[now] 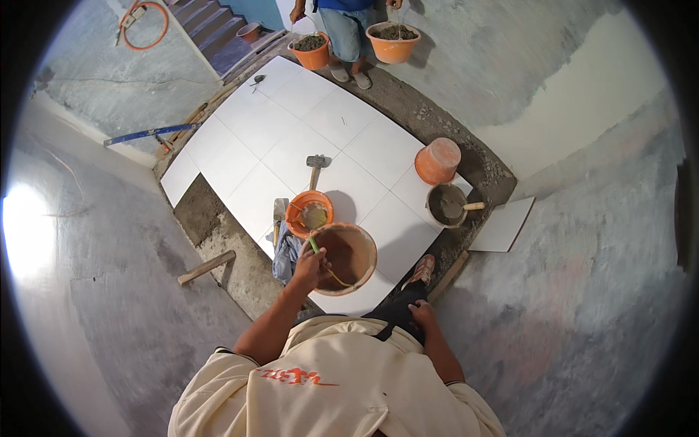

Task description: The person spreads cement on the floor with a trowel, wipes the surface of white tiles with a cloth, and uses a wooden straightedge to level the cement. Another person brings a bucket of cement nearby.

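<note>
My left hand (309, 269) is closed around the green grip on the handle of a mortar-stained bucket (368, 240), which hangs tilted in front of me. Its brown inside faces up. Just beyond it stands a small orange bucket (295, 220) with greyish contents. Against my dark trousers, at the thigh, rests my right hand (421, 313), its fingers loosely laid there and holding nothing that I can see. A mallet (315, 162) lies on the white tiles (287, 142) past the small bucket. Beside that bucket are another hammer-like tool (280, 210) and a crumpled grey-blue bag (284, 258).
Across the floor a person (348, 33) carries two orange buckets of mortar, left (311, 57) and right (394, 51). At right are an upturned orange bucket (438, 160), a dark bowl with a trowel (445, 205) and a loose tile (502, 226). A wood piece (207, 268) lies left.
</note>
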Motion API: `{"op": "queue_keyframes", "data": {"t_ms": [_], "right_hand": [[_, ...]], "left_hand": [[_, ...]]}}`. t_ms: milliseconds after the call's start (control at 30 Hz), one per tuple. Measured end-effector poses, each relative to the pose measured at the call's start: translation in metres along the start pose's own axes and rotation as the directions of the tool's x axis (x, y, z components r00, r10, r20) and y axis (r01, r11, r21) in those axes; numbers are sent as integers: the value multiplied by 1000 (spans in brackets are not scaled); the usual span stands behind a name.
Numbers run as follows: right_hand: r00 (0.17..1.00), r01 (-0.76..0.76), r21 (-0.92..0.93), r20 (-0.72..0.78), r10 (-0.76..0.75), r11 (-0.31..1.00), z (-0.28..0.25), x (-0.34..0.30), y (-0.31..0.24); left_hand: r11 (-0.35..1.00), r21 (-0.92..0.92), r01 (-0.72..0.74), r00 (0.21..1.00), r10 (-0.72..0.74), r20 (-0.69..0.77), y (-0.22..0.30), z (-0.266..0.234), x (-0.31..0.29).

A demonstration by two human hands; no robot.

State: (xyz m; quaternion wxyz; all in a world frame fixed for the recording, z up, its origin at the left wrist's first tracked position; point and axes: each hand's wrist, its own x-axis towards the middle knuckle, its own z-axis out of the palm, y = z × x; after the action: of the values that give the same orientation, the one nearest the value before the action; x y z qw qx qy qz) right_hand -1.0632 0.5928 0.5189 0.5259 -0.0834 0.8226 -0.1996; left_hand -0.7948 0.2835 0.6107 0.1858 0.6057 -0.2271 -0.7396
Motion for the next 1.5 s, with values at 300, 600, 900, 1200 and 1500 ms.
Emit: {"op": "queue_keyframes", "data": {"t_ms": [300, 600, 900, 1200, 1500], "right_hand": [[978, 146, -384, -83, -192, 912, 10, 54, 54], [995, -90, -404, -85, 60, 911, -2, 50, 28], [982, -93, -442, -187, 10, 892, -18, 72, 37], [992, 20, -488, -102, -80, 873, -16, 108, 28], [929, 353, -12, -110, -352, 935, -92, 219, -72]], "left_hand": [[985, 25, -170, 982, 168, 84, 98, 78, 97], [979, -87, -186, 982, 184, -37, 169, 157, 299], [954, -146, -261, 965, 254, -66, 144, 235, 472], [662, 239, -710, 704, 677, 214, 148, 124, 584], [582, 653, -485, 867, 421, 268, -50, 44, 461]]}}
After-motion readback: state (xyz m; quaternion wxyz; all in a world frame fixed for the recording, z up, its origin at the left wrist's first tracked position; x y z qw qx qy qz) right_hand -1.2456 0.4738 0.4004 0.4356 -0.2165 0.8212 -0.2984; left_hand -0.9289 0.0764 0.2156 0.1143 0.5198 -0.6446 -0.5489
